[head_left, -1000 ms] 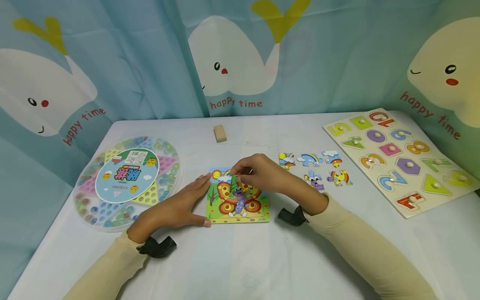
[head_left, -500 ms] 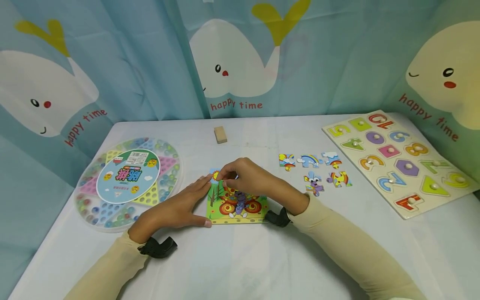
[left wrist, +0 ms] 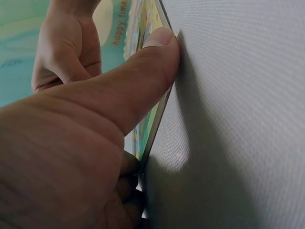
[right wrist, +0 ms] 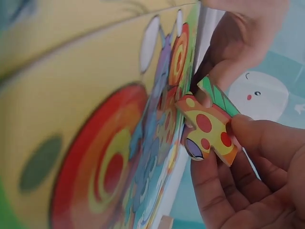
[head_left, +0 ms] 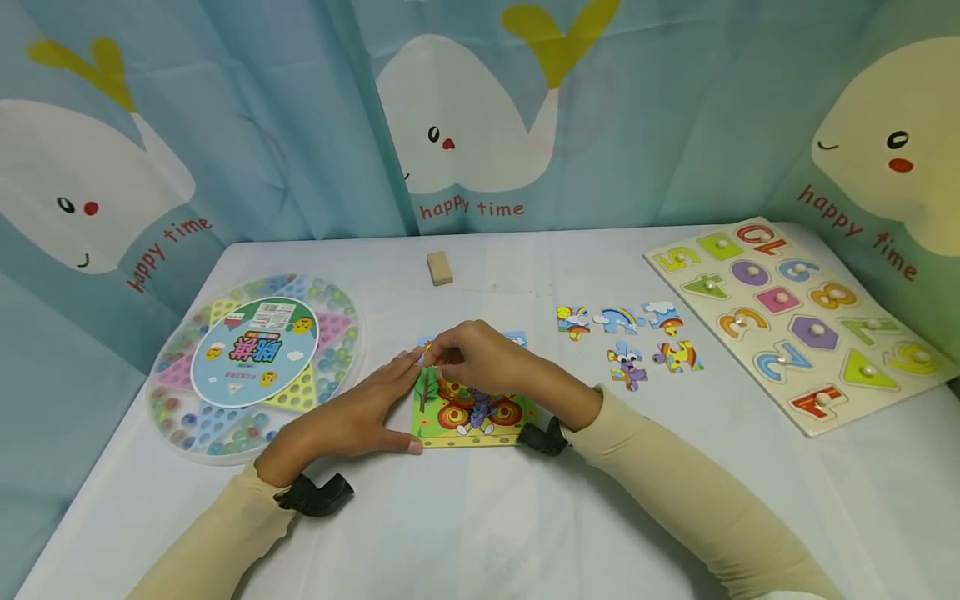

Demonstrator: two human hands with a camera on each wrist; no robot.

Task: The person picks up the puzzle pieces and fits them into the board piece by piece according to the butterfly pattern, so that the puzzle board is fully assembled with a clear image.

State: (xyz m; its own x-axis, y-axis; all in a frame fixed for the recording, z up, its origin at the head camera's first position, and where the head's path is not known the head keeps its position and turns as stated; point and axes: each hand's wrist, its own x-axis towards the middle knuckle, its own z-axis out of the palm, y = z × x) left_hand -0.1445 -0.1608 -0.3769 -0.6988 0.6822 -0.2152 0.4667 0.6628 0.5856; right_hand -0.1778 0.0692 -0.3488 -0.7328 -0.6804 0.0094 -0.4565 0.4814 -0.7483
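A colourful butterfly puzzle board [head_left: 474,433] lies on the table in the head view. My left hand [head_left: 348,421] rests at its left side, fingers straight along the edge and thumb at the near left corner. Above the board's upper left part, my right hand [head_left: 483,358] pinches a jigsaw piece [right wrist: 207,126] between thumb and fingers. That piece is yellow with red spots and has a green corner; the right wrist view shows it tilted over the board. The right hand hides part of the picture in the head view.
Several loose jigsaw pieces [head_left: 621,322] lie right of the board. Beyond them is a wooden number-and-shape peg board [head_left: 795,333]. A round marble game board [head_left: 255,350] sits at the left, and a small wooden block [head_left: 440,267] near the back edge. A printed curtain [head_left: 637,125] hangs behind.
My right hand has moved left across the puzzle board with the jigsaw piece, toward its upper left part. The left hand has stayed in place.
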